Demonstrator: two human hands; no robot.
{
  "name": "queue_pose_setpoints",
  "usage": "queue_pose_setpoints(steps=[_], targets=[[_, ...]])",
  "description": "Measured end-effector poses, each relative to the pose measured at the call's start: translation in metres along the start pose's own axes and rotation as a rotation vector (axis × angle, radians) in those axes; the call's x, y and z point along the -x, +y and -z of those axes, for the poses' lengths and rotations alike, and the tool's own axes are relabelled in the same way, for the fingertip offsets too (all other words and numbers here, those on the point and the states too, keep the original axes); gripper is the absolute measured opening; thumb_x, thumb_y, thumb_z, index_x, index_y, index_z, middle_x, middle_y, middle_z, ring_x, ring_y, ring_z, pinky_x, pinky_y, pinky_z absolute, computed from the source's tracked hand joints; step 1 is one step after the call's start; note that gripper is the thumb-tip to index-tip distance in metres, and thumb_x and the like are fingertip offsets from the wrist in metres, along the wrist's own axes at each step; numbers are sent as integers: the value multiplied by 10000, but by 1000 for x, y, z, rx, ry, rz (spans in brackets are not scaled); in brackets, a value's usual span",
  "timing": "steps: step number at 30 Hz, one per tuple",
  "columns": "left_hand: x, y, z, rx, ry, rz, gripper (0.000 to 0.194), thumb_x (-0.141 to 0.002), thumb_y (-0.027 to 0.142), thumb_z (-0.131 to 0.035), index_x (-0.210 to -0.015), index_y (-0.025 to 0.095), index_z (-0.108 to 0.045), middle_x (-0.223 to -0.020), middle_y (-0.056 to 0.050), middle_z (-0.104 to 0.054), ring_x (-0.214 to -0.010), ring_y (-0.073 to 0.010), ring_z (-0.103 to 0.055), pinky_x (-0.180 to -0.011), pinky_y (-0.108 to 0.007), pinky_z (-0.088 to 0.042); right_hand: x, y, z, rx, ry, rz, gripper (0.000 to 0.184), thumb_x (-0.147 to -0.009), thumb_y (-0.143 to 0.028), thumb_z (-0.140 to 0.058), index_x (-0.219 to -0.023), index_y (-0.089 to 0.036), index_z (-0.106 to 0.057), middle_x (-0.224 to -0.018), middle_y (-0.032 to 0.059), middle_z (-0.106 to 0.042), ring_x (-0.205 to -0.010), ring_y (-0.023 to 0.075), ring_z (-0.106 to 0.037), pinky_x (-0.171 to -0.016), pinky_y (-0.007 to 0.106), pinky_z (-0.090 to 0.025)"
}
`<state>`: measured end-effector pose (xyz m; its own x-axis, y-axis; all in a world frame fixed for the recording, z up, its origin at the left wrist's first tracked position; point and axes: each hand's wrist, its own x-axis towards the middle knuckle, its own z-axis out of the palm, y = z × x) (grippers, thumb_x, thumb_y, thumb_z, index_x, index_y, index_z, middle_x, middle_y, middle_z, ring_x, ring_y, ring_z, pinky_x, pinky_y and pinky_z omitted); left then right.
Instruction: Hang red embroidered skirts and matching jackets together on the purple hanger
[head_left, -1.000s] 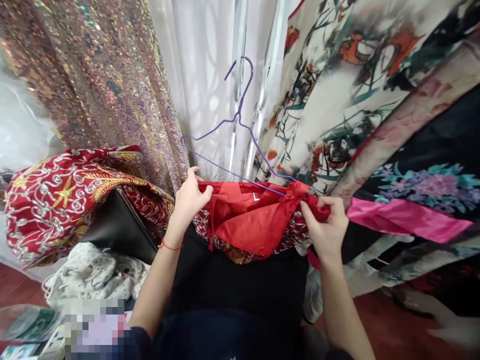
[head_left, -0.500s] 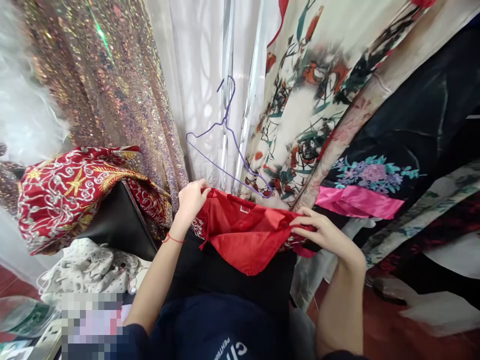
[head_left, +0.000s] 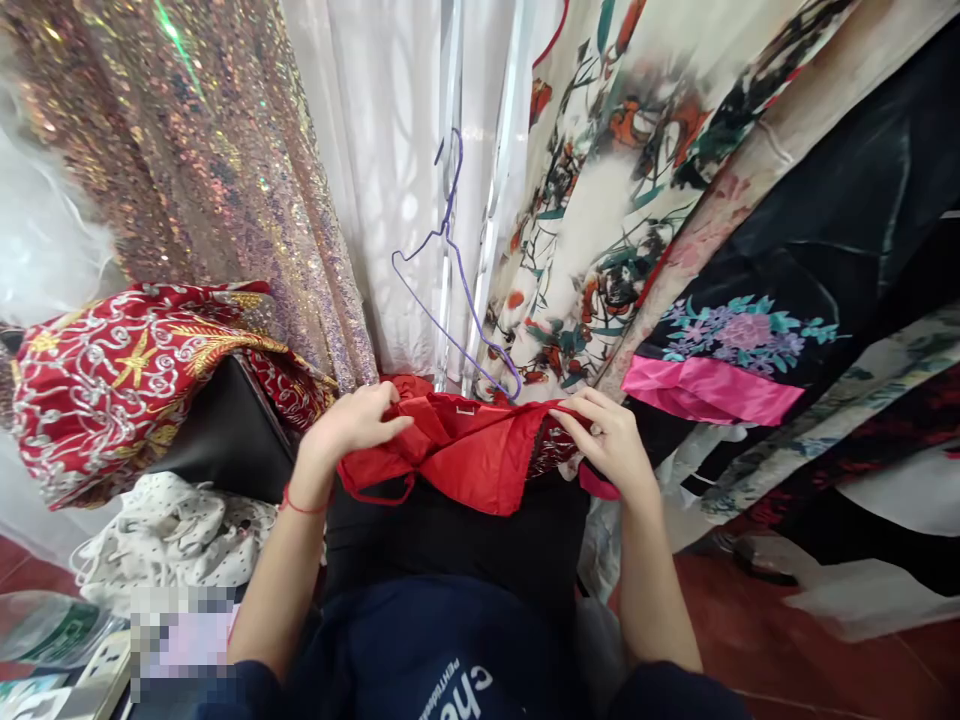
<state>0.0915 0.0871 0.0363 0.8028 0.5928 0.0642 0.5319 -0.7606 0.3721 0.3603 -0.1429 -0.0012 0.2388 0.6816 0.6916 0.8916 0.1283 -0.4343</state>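
Head view, red garment (head_left: 480, 460), creased (satiny)

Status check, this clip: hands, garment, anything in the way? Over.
Left hand and right hand gripping red garment. Garment stretched between them, part folded over. Purple wire hanger just beyond, in neither hand; possible snag.

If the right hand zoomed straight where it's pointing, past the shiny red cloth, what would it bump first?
Probably the thin purple wire hanger, beyond the shiny red cloth that the right hand pinches, though depth is unclear.
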Motion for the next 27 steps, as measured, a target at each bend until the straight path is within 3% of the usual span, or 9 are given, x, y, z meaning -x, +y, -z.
queue_pose_setpoints(steps=[3,5,8,10,15,19,24,26,27], targets=[[19,54,-28,-14,178,-116,738,-830,705,-561,-1311,145,-550,-1358,-225,-598,-1281,-382,-551,-1059,-518,-428,1,-18,-14,39,72,2,211,-961,-346,-598,-836,-213,-704,-731,16,-595,-657,158,-584,-665,293,-495],[23,90,-57,-32,228,-105,930,-771,738,-621,-1430,101,-461,-1481,-294,-481,-1394,-429,-444,-1132,-598,-350,3,-33,-20,40,79,11,212,-963,-354,-598,-828,-222,-695,-721,16,-610,-648,158,-594,-658,289,-500],[19,116,-88,-157,224,-45,923,-761,504,-730,-1489,50,-391,-1566,-344,-337,-1493,-459,-290,-1178,-687,-220,9,-56,-24,35,53,23,214,-969,-353,-587,-819,-237,-685,-723,21,-636,-643,164,-619,-645,291,-514],[12,107,-90,-249,186,20,838,-727,325,-752,-1455,54,-438,-1525,-333,-411,-1481,-448,-319,-1170,-685,-234,12,-68,-24,19,29,24,199,-967,-341,-589,-821,-246,-685,-723,22,-648,-635,167,-628,-627,293,-519],[0,22,-48,-299,25,240,411,-757,132,-630,-1165,162,-668,-1215,-210,-695,-1181,-367,-627,-1013,-524,-457,16,-85,-33,-84,75,-3,156,-939,-300,-638,-796,-246,-672,-711,20,-658,-612,166,-609,-605,307,-511],[-6,-30,-17,-253,-67,220,266,-794,132,-538,-938,219,-744,-1057,-127,-763,-1019,-319,-710,-881,-414,-531,18,-106,-60,-276,98,-72,169,-911,-319,-674,-757,-252,-653,-664,5,-618,-566,162,-555,-553,317,-469],[-24,-35,17,-56,3,85,447,-739,92,-487,-1105,196,-721,-1154,-102,-750,-1094,-264,-691,-966,-327,-509,21,-134,-78,-738,-189,-214,247,-916,-402,-661,-743,-237,-603,-645,-29,-582,-546,124,-537,-550,268,-463],[-31,-28,40,123,112,12,596,-660,54,-489,-1213,163,-684,-1249,-99,-717,-1200,-274,-646,-1056,-339,-470,17,-134,-74,-913,-273,-223,200,-904,-455,-667,-920,-262,-615,-723,-34,-595,-568,118,-551,-546,247,-472],[-33,-24,53,207,159,-23,635,-628,40,-484,-1220,156,-684,-1261,-89,-711,-1234,-279,-627,-1091,-354,-449,14,-130,-70,-966,-302,-199,293,-882,-500,-682,-1062,-283,-602,-811,-21,-620,-621,130,-586,-581,256,-504]])
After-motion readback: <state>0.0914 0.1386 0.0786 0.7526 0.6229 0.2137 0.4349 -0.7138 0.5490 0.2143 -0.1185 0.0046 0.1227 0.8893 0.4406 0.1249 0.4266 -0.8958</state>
